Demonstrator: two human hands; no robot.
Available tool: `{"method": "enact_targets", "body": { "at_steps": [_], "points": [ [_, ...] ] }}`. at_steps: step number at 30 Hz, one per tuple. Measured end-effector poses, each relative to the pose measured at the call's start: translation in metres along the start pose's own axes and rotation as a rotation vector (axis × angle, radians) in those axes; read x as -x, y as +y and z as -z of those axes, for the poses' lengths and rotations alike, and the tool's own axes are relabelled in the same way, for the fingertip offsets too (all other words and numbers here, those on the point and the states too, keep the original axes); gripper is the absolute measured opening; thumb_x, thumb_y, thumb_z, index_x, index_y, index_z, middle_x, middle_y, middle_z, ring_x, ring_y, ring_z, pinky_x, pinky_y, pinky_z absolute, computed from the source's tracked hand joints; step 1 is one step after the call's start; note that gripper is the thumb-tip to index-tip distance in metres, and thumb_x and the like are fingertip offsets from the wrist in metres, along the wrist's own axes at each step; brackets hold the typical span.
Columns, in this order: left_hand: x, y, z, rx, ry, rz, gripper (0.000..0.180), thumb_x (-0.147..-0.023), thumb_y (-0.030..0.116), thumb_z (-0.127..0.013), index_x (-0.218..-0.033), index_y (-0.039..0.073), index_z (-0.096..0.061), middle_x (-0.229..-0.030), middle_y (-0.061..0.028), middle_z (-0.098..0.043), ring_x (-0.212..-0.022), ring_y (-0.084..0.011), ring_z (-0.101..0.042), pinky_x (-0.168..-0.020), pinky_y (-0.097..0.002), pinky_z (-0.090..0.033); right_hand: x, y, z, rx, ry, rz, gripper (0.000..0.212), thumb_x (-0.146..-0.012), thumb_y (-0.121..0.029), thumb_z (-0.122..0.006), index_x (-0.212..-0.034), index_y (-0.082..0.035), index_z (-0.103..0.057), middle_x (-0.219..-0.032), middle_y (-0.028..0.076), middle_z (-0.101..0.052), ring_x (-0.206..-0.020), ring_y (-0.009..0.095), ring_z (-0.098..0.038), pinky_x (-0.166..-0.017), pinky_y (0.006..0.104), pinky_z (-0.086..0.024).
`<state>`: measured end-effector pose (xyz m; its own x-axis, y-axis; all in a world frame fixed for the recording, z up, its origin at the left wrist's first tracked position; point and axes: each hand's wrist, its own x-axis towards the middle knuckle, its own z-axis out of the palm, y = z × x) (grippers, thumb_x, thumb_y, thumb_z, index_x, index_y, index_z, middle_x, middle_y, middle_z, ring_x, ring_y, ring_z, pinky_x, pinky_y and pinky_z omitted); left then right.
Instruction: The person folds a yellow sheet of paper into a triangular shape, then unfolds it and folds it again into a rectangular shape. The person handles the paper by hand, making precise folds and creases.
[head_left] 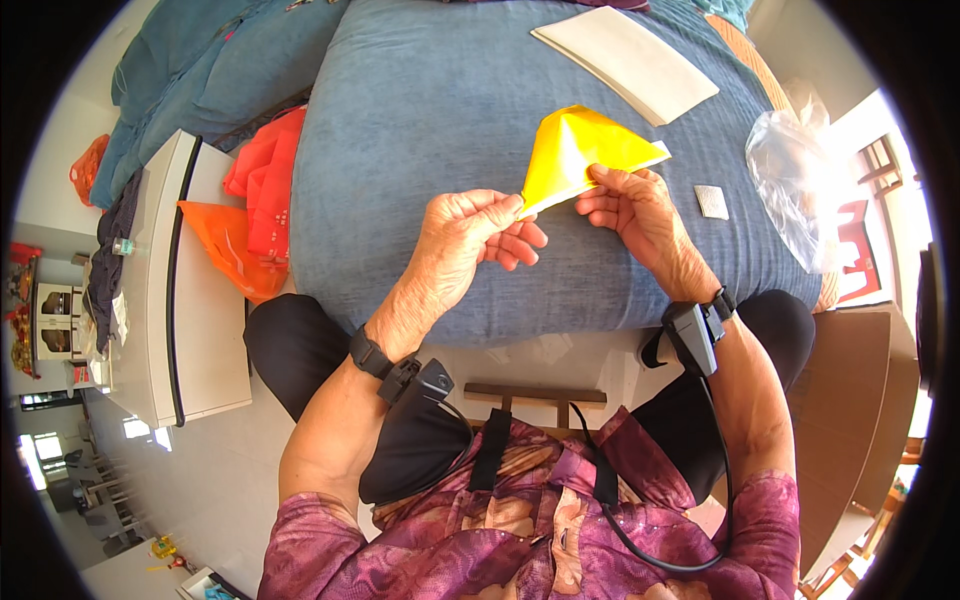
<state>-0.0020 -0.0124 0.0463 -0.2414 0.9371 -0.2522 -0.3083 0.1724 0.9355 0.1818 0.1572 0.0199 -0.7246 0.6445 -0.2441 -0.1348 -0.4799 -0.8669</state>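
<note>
Between my hands is a folded sheet of yellow paper point(575, 140), raised above the blue bed cover and showing a white strip along its lower edge. My left hand point(478, 230) pinches its left corner between thumb and forefinger, the other fingers curled below. On the lower right edge, my right hand point(635, 210) presses with the thumb on top and fingers beneath. A small pale square point(712, 202) lies on the cover just right of my right hand. Farther back rests a stack of cream paper point(628, 62), set at a slant.
The blue-covered bed point(400, 120) fills the space before me. A clear plastic bag point(790, 180) sits at its right edge. Red bags point(270, 190) and an orange bag point(235, 250) hang by its left side, beside a white cabinet point(215, 330). A cardboard box point(840, 400) stands at right.
</note>
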Motion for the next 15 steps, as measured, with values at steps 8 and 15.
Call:
{"method": "enact_targets", "body": {
  "at_steps": [8,15],
  "points": [
    [-0.0003,-0.0017,0.0006,-0.012,-0.003,0.006,0.026,-0.101,0.021,-0.064,-0.098,-0.004,-0.071,-0.084,-0.0173,-0.074,-0.067,-0.0180,-0.070,-0.059,-0.0275,-0.054,0.0001,0.0016,-0.0009,0.042,-0.021,0.008,0.025,-0.098,-0.016,-0.069,-0.111,0.005,-0.067,-0.087,0.013,-0.074,-0.073,0.018,-0.074,-0.063,0.0252,-0.061],
    [0.0007,-0.0036,0.0008,-0.078,0.024,-0.009,0.021,-0.097,0.018,-0.065,-0.089,-0.001,-0.070,-0.077,-0.0139,-0.073,-0.061,-0.0153,-0.068,-0.057,-0.0250,-0.051,0.0009,0.0026,-0.0018,0.045,-0.036,-0.003,0.025,-0.097,-0.018,-0.071,-0.109,0.004,-0.068,-0.087,0.012,-0.074,-0.072,0.018,-0.074,-0.061,0.0252,-0.060]
  ]
}}
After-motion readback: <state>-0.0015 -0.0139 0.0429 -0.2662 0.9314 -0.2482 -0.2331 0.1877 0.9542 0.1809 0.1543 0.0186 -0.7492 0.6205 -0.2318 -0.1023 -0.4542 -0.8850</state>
